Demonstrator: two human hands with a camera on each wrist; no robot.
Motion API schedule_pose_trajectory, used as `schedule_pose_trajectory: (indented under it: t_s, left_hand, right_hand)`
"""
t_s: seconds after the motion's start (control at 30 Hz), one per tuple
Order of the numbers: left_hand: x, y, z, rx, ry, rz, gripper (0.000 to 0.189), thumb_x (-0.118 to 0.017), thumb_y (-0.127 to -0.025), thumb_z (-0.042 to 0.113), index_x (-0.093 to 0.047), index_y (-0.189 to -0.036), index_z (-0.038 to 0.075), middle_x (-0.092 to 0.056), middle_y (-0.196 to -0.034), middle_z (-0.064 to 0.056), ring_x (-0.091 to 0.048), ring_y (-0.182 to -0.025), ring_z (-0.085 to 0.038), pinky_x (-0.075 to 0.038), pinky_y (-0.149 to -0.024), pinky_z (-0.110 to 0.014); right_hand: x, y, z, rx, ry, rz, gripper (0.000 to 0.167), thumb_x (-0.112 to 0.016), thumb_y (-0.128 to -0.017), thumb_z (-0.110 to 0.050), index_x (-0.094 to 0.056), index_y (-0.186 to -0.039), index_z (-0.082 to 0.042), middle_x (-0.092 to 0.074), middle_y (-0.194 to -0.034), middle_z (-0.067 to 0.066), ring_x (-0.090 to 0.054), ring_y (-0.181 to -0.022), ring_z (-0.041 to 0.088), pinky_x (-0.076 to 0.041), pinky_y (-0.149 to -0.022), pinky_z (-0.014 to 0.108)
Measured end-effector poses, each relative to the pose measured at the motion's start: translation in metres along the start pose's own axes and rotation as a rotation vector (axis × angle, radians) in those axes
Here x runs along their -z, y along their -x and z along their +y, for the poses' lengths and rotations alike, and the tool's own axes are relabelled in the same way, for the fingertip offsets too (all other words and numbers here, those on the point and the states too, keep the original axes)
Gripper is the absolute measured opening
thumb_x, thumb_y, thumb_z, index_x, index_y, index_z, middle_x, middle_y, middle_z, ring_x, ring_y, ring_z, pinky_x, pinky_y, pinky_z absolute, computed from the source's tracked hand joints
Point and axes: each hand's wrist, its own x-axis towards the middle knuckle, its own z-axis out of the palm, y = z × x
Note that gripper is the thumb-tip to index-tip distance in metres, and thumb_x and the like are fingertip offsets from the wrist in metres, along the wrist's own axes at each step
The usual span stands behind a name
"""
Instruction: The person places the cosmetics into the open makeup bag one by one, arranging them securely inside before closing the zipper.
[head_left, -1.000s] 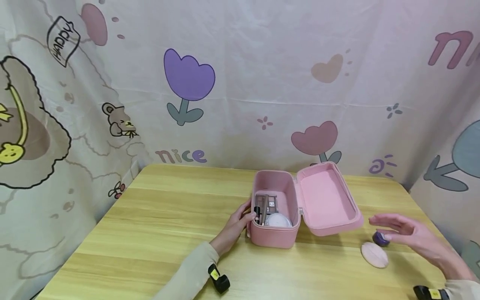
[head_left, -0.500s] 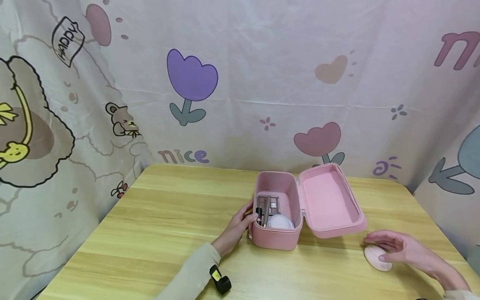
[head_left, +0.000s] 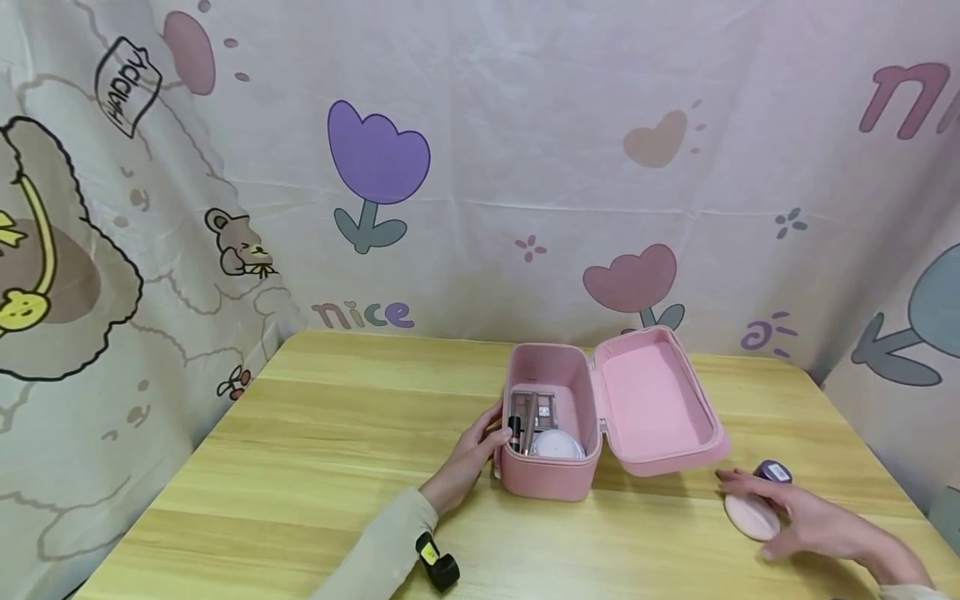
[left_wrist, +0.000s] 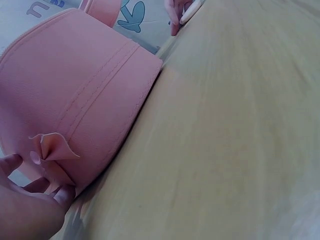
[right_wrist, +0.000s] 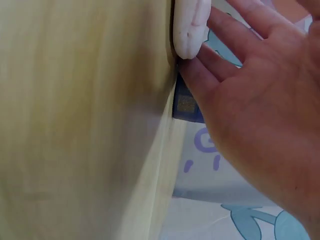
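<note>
A pink makeup case (head_left: 551, 482) stands on the table with its lid (head_left: 660, 400) swung out to the right. My left hand (head_left: 468, 462) holds the case's left side, thumb at the rim; in the left wrist view its fingers (left_wrist: 64, 195) bend against the wall below a small pink bow (left_wrist: 54, 147). My right hand (head_left: 813, 521) reaches over a pale round powder puff (head_left: 752, 518), fingers extended along its far side and thumb apart at the near side. The right wrist view shows the puff (right_wrist: 192, 30) beside the straight fingers. Just behind that hand sits a small dark purple jar (head_left: 773, 472), partly hidden.
Inside the case lie an eyeshadow palette (head_left: 546, 410), a black-capped tube (head_left: 514, 433), a slim brownish tube (head_left: 530, 423) and a white round compact (head_left: 557, 444). A patterned cloth (head_left: 480, 167) hangs behind the wooden table (head_left: 337, 433).
My right hand has moved from the purple jar down and left to the puff, and its thumb has spread away from the fingers. The left hand stays on the case.
</note>
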Motion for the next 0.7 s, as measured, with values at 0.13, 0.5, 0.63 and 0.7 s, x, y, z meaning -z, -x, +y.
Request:
schedule_pose_trajectory:
  t_s: [0.13,0.5,0.63,0.7]
  left_hand:
    - [0.0,0.0,-0.001,-0.006,0.005,0.003,0.069,-0.051,-0.096,0.025,-0.021,-0.153,0.002,-0.025,-0.154,-0.021,-0.026,-0.14,-0.036,-0.022,-0.113,-0.046]
    - [-0.001,0.001,0.0,-0.016,0.006,0.002,0.069,-0.05,-0.096,0.026,-0.021,-0.152,0.001,-0.026,-0.153,-0.024,-0.027,-0.139,-0.038,-0.024,-0.113,-0.047]
    - [-0.001,0.0,-0.001,-0.015,0.004,0.003,0.069,-0.05,-0.095,0.026,-0.02,-0.153,0.001,-0.024,-0.154,-0.022,-0.026,-0.139,-0.036,-0.023,-0.113,-0.046]
    - [-0.001,0.0,-0.001,-0.015,0.006,0.001,0.069,-0.05,-0.095,0.025,-0.02,-0.153,0.002,-0.024,-0.155,-0.021,-0.026,-0.14,-0.036,-0.023,-0.113,-0.045]
  right_hand:
    - [0.0,-0.002,0.0,-0.039,0.069,0.022,0.066,-0.077,-0.074,-0.01,-0.054,-0.136,-0.01,-0.033,-0.137,-0.036,-0.027,-0.114,-0.021,-0.036,-0.08,0.018]
    - [-0.006,-0.006,-0.004,-0.011,0.257,0.198,0.054,-0.082,-0.073,-0.014,-0.065,-0.124,-0.009,-0.053,-0.125,-0.026,-0.041,-0.107,-0.015,-0.038,-0.076,0.01]
    - [-0.009,-0.01,-0.01,-0.027,0.201,0.26,0.046,-0.08,-0.075,-0.007,-0.063,-0.116,0.001,-0.056,-0.111,-0.022,-0.047,-0.097,-0.01,-0.043,-0.073,0.011]
    - [-0.01,-0.011,-0.012,-0.016,0.169,0.287,0.041,-0.077,-0.077,-0.002,-0.061,-0.114,0.005,-0.056,-0.107,-0.02,-0.048,-0.094,-0.008,-0.044,-0.072,0.012]
